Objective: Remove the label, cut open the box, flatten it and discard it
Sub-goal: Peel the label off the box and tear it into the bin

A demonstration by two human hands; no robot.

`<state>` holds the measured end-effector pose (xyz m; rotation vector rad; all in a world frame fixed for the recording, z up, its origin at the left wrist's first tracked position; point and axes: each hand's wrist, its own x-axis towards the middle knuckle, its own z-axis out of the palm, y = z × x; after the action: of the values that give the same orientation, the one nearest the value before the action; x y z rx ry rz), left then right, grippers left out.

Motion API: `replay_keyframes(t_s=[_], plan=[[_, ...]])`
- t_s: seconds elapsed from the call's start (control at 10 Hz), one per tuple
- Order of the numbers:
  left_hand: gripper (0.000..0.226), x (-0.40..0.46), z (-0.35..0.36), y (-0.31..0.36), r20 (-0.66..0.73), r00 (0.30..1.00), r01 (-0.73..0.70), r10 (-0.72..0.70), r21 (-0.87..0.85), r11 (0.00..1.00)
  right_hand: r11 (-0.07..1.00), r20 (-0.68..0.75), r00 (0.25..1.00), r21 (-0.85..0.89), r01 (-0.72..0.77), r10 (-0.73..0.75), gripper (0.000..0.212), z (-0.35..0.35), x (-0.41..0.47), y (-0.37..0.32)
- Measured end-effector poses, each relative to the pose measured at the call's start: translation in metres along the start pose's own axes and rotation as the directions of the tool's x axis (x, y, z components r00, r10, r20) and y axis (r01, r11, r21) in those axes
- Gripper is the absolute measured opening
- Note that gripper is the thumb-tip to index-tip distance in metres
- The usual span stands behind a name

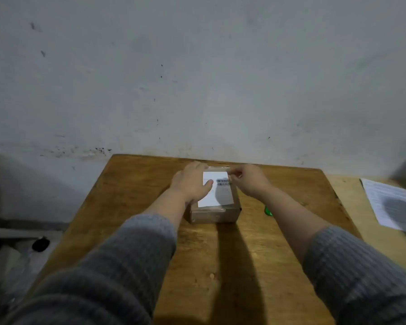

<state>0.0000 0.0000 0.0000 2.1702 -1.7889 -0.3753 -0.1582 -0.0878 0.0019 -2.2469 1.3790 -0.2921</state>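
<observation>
A small brown cardboard box, taped shut, sits near the far edge of a wooden table. A white label with a dark barcode covers its top. My left hand lies flat over the box's left side, thumb resting on the label. My right hand is at the label's far right corner, fingertips pinched together there; whether the corner is lifted is too blurred to tell. A small green object lies on the table just right of the box, partly hidden by my right forearm.
A grey stained wall rises right behind the table. A lighter table to the right carries a printed paper sheet. To the left, below table height, are pale bags and a dark round object.
</observation>
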Motion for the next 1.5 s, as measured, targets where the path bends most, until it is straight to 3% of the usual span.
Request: replay_keyframes(t_s=[0.2,0.4,0.6,0.8,1.0,1.5], plan=[[0.088,0.001,0.050,-0.008,0.112,0.987,0.111,-0.115,0.044,0.993,0.997,-0.008,0.999,0.061,-0.051,0.051,0.023,0.022,0.018,0.017],[0.112,0.002,0.071,-0.013,0.088,0.985,0.144,-0.148,0.049,0.988,0.994,-0.033,0.998,0.097,-0.057,0.060,0.022,0.028,0.042,0.017],[0.115,0.003,0.079,-0.015,0.028,0.988,0.152,-0.153,0.045,0.987,0.997,0.001,0.998,0.052,-0.063,0.063,0.019,0.033,0.059,0.018],[0.114,0.002,0.079,-0.015,0.011,0.989,0.151,-0.151,0.022,0.988,0.987,0.000,0.987,0.028,-0.161,0.161,0.015,0.037,0.070,0.015],[0.113,0.002,0.080,-0.017,0.004,0.990,0.140,-0.140,0.002,0.990,0.974,-0.087,0.971,-0.026,-0.226,0.223,0.019,0.045,0.072,0.011],[0.115,0.002,0.085,-0.018,-0.023,0.990,0.140,-0.140,-0.004,0.990,0.980,-0.085,0.977,-0.009,-0.197,0.195,0.018,0.051,0.070,0.013]])
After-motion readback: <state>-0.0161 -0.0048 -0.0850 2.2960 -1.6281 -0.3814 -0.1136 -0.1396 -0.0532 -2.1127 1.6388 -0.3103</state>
